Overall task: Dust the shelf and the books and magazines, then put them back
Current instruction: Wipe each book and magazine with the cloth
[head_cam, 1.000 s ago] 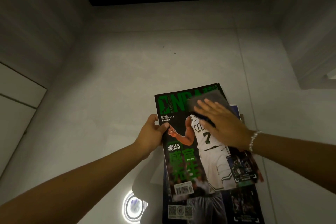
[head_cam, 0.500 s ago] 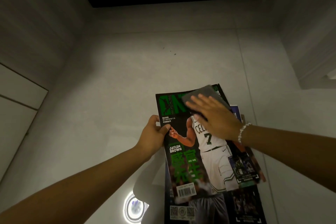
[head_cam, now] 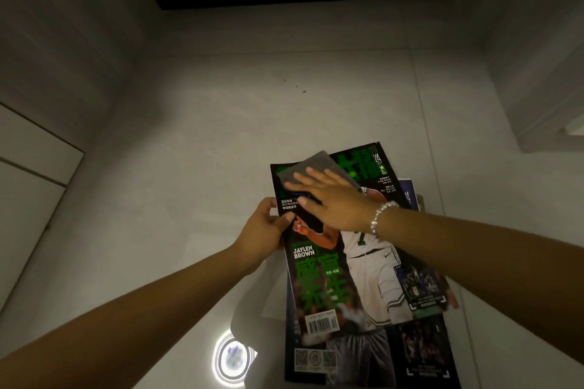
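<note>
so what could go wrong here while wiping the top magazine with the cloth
The left hand pinches only the top magazine by its left edge, so the right hand pushing the grey cloth could skew it off the magazine beneath. Pressing at that top corner could also crease the cover.

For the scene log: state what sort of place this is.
Probably a room in a home, seen looking down: a pale tiled floor, a ceiling light's reflection on it, and a stack of magazines being wiped with a grey cloth.

Dim view, ring-light glare (head_cam: 233,361) on glossy floor, wide-angle edges
</note>
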